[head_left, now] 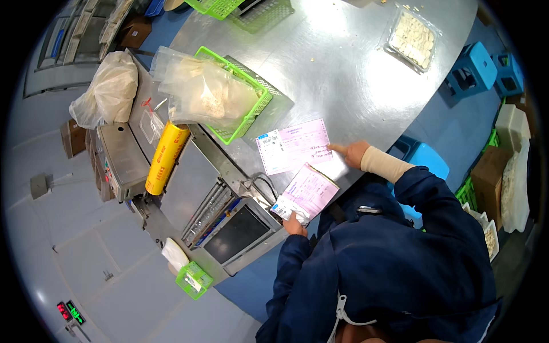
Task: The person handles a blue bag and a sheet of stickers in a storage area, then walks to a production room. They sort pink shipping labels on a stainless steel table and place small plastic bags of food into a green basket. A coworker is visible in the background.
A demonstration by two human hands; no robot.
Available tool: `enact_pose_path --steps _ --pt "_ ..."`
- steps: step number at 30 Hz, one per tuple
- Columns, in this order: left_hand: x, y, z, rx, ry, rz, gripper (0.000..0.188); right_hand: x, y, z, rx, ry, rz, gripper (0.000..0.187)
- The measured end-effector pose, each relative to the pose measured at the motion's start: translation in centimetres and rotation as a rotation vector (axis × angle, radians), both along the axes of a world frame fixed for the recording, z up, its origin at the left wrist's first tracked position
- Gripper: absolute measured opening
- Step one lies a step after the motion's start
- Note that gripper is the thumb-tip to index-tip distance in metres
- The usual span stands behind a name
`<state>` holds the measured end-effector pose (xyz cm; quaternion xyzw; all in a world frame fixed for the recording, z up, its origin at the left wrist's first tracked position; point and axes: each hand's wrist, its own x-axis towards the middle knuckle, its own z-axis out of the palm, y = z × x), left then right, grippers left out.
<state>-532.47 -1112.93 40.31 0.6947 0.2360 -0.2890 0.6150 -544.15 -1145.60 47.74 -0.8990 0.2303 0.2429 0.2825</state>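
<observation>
In my left hand (294, 226) is a small stack of pink printed slips (311, 191), gripped at its lower corner with the thumb on top. A white label with blue marks covers part of that corner. Just beyond it, a larger pink form (294, 146) with a white label lies flat on the metal table (337, 86). My right hand (355, 153) holds nothing; its index finger stretches out to the form's right edge, beside some handwritten lines. The other fingers look bent.
A green basket (260, 108) with clear plastic bags (209, 94) stands to the left. Next to it are a yellow film roll (167, 159) and a metal wrapping machine (189, 171). A tray of pale food pieces (413, 39) sits far right; blue stools (472, 68) stand beyond the table edge.
</observation>
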Motion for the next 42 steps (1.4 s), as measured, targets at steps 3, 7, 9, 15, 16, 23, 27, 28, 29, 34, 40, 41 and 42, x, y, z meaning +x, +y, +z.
enact_pose_path --steps 3,7,9,15,16,23,27,28,29,34,40,41,42 --pt "0.2 0.5 -0.8 -0.053 -0.001 -0.003 0.038 -0.4 0.3 0.0 -0.017 -0.032 0.009 0.05" --pt "0.0 0.8 -1.8 -0.026 -0.046 0.033 0.037 -0.8 0.8 0.5 0.022 -0.086 0.052 0.05" --pt "-0.1 0.4 -1.6 -0.029 -0.014 0.053 0.037 -0.4 1.0 0.4 0.001 -0.099 0.096 0.05" --pt "-0.6 -0.2 -1.4 -0.007 -0.035 0.077 0.035 0.4 1.5 -0.9 -0.011 -0.053 0.116 0.051" --pt "-0.6 -0.1 -1.7 -0.032 -0.051 0.083 0.035 0.4 1.5 -1.2 -0.014 -0.064 0.121 0.051" --pt "-0.8 0.9 -4.2 0.011 -0.106 0.037 0.033 0.5 1.9 -1.0 -0.05 -0.057 0.109 0.05" --pt "-0.9 0.2 -4.0 -0.078 -0.118 0.077 0.033 -0.8 3.1 -2.0 0.052 -0.28 -0.006 0.039" --pt "-1.0 0.2 -3.9 -0.068 -0.113 0.083 0.033 -1.0 3.4 -2.1 0.112 -0.309 -0.036 0.036" --pt "-1.1 0.1 -3.8 -0.057 -0.109 0.088 0.034 -1.2 3.6 -2.3 0.171 -0.338 -0.066 0.033" --pt "-0.9 0.6 -4.7 -0.097 -0.101 0.112 0.034 -0.8 5.6 -4.1 0.418 -0.358 -0.198 0.029" --pt "-0.8 0.6 -4.7 -0.063 -0.134 0.067 0.035 0.7 7.3 -7.0 0.671 -0.296 -0.379 0.032" --pt "-0.8 0.6 -4.7 -0.062 -0.134 0.072 0.035 0.9 7.4 -7.0 0.68 -0.265 -0.371 0.032" --pt "-0.8 0.5 -4.6 -0.068 -0.13 0.077 0.035 1.1 7.5 -6.9 0.67 -0.255 -0.381 0.032"
